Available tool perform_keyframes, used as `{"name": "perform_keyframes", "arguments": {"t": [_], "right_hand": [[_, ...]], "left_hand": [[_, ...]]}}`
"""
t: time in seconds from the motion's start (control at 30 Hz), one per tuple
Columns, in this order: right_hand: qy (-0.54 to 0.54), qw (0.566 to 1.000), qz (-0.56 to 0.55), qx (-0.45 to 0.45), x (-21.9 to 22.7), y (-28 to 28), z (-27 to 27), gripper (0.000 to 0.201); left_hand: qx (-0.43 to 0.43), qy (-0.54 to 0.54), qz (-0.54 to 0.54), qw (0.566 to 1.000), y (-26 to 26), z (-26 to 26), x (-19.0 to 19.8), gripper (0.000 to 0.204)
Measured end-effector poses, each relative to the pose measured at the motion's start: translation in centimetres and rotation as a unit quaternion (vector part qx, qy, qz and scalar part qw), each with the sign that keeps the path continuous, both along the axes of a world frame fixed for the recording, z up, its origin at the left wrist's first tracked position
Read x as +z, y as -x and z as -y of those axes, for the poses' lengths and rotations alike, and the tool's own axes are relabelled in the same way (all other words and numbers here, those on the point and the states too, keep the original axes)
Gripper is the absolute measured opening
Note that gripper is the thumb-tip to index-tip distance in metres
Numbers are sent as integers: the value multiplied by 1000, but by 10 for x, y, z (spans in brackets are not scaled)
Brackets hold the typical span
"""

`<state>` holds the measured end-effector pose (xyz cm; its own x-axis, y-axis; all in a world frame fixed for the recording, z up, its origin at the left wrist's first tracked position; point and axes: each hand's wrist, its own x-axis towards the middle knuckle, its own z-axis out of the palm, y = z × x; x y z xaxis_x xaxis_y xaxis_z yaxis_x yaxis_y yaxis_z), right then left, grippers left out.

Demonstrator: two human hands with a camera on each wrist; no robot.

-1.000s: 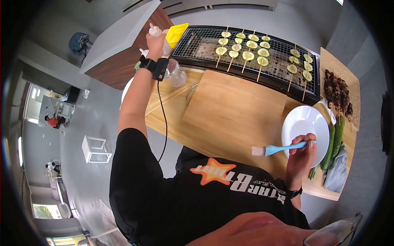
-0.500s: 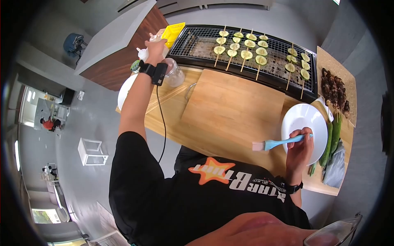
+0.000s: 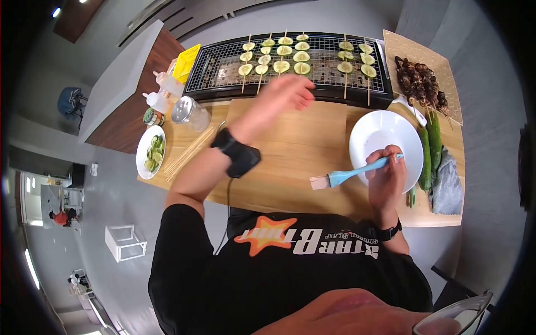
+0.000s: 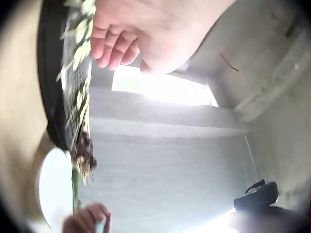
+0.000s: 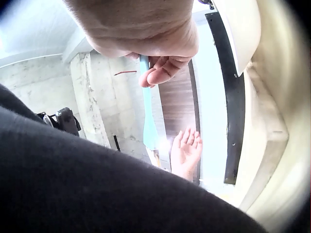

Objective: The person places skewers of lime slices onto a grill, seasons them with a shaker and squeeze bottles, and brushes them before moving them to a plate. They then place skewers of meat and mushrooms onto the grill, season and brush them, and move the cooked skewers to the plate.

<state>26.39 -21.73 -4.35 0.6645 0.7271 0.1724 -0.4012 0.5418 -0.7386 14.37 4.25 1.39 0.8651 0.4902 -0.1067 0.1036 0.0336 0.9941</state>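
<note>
My left hand (image 3: pixel 279 97) hangs above the wooden cutting board (image 3: pixel 312 131), blurred, near the front edge of the grill (image 3: pixel 215 67). In the left wrist view its fingers (image 4: pixel 116 48) are loosely bent and hold nothing. My right hand (image 3: pixel 386 181) grips a light-blue basting brush (image 3: pixel 353 175), its pale bristles pointing left over the table. That hand overlaps the white bowl (image 3: pixel 414 134) in the head view. Skewers of round green-rimmed slices (image 3: pixel 302 68) lie across the grill mesh.
Two squeeze bottles (image 3: pixel 156 102), a lidded jar (image 3: pixel 192 113) and a dish of green slices (image 3: pixel 143 139) stand at left, with bamboo skewers (image 3: pixel 187 154) beside them. Right: browned meat skewers (image 3: pixel 413 78) on a board, cucumbers (image 3: pixel 426 162), a grey cloth (image 3: pixel 448 184). A yellow basket (image 3: pixel 186 62) adjoins the grill.
My left hand has let go of a squeeze bottle, which now stands at the left, and swung right over the board. The right hand keeps its hold on the brush. The head view has shifted.
</note>
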Motion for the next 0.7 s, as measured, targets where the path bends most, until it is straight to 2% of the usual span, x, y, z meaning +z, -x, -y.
{"name": "perform_keyframes", "arguments": {"t": [0.07, 0.17, 0.27, 0.4, 0.7], "right_hand": [[-3, 1000, -8, -2, 0, 0, 1, 18], [-14, 1000, -8, 7, 1, -1, 1, 20], [-12, 1000, -5, 14, 2, -1, 3, 20], [-11, 999, -7, 30, 1, -2, 4, 21], [-7, 999, -1, 49, 5, 2, 8, 21]], "left_hand": [[-40, 119, -38, 991, -28, 19, -29, 46], [-64, 264, -2, 962, -57, 33, -52, 49], [-59, 288, 40, 955, -76, 36, -64, 43], [2, 256, 51, 965, -86, 36, -79, 31], [144, 65, 135, 978, -67, 43, -60, 25]]}}
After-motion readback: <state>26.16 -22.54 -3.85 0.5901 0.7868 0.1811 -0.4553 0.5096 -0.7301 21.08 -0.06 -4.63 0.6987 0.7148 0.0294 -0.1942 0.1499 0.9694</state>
